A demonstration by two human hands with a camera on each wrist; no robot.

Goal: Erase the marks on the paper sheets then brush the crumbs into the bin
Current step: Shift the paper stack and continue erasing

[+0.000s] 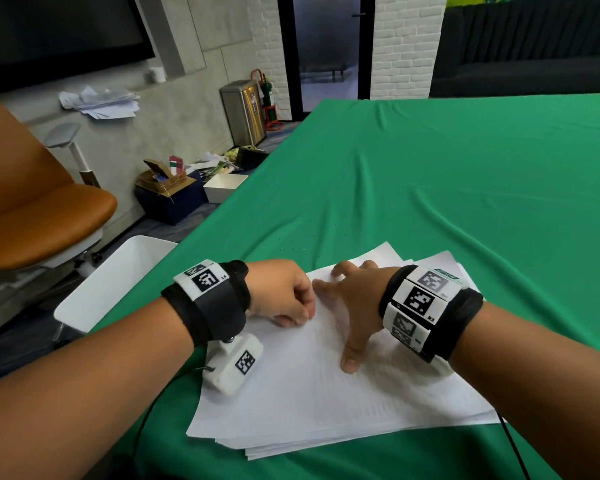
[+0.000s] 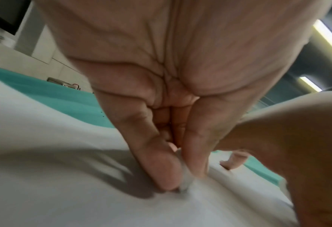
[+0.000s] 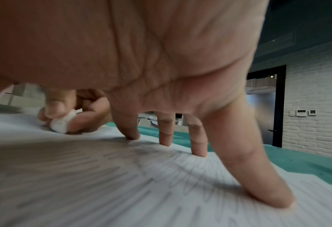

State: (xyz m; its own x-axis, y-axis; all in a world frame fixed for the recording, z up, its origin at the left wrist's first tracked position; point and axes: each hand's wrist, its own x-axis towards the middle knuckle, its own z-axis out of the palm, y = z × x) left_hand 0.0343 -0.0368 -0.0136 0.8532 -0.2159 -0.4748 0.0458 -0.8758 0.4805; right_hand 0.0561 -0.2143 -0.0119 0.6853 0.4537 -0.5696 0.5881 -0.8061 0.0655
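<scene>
left hand (image 1: 284,293) — fingers curled, pinching white eraser (image 3: 61,122) down on top paper sheet (image 1: 309,386) | right hand (image 1: 355,299) — fingers splayed straight, tips pressing the sheet | stack on green tablecloth (image 1: 430,174), white bin (image 1: 118,271) beside table's left edge

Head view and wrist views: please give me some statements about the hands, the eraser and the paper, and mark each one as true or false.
1. The left hand pinches a small white eraser against the top paper sheet. True.
2. The right hand is lifted clear of the paper. False: its spread fingertips press on the sheet.
3. Pencil marks remain on the sheet under the right hand. True.
4. The sheets lie on a bare wooden table. False: they lie on a green cloth.
5. A white bin stands beside the table's left edge. True.
</scene>
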